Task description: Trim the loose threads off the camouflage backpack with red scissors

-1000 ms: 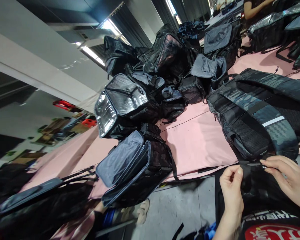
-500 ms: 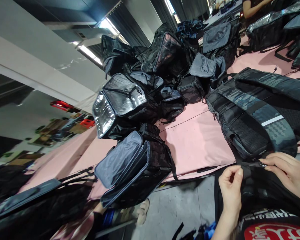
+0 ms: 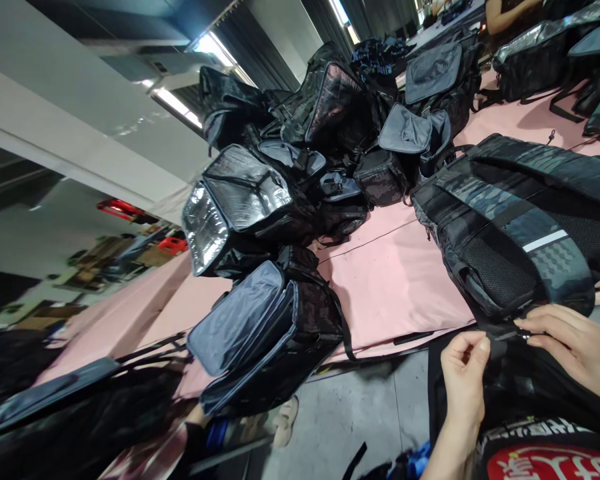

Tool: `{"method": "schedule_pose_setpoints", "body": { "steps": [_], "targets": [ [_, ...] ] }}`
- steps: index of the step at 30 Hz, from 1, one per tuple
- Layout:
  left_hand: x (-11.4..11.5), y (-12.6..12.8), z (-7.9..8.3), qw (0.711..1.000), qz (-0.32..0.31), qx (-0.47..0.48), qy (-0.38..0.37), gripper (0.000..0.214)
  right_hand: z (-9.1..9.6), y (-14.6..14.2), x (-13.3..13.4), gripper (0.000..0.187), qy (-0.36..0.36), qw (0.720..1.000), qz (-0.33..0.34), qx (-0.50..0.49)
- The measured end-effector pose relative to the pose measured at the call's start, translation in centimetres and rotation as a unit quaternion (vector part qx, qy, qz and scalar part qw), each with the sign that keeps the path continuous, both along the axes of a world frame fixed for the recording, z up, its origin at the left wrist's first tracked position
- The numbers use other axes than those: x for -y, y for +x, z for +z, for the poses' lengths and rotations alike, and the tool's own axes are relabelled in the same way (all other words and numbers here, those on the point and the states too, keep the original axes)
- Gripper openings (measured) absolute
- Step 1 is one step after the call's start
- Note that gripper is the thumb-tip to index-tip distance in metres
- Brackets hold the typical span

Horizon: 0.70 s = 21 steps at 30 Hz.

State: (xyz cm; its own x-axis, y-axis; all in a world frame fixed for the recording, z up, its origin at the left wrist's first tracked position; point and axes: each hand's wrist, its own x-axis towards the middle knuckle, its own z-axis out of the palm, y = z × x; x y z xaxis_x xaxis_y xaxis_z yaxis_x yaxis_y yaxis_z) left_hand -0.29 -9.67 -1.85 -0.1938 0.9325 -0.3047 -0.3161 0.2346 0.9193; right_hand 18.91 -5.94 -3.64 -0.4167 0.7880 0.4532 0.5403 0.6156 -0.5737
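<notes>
The backpack [image 3: 505, 213] lies at the near edge of the table [image 3: 395, 280]. Left hand [image 3: 464, 373] pinches a dark strip [image 3: 503, 329]; right hand [image 3: 563, 343] pinches a metal piece [image 3: 526, 337] (possibly a zipper pull). Even tension should help.

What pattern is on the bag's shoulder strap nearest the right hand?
Shoulder strap: blue-grey camouflage, one white stripe; head view.

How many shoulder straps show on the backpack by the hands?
2: the near strap, white-striped, curving toward the right hand; the far strap, across the far side of the backpack, cut off at right.
</notes>
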Motion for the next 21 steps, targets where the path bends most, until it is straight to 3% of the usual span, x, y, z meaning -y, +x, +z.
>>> {"method": "schedule_pose_setpoints", "body": {
  "steps": [11, 17, 21],
  "targets": [
    [0.1, 0.0, -0.1, 0.999, 0.001, -0.042, 0.012, 0.025, -0.1, -0.4, 0.0, 0.018, 0.011, 1.000, -0.012, -0.022],
    [0.0, -0.1, 0.0, 1.000, 0.015, -0.005, 0.014, 0.022, 0.3, 0.2, 0.2, 0.015, -0.012, 0.999, -0.032, -0.028],
    [-0.2, -0.4, -0.3, 1.000, 0.017, -0.008, 0.017, 0.021, 0.5, 0.7, 0.0, 0.017, 0.010, 0.999, -0.033, 0.009]
  ]
}}
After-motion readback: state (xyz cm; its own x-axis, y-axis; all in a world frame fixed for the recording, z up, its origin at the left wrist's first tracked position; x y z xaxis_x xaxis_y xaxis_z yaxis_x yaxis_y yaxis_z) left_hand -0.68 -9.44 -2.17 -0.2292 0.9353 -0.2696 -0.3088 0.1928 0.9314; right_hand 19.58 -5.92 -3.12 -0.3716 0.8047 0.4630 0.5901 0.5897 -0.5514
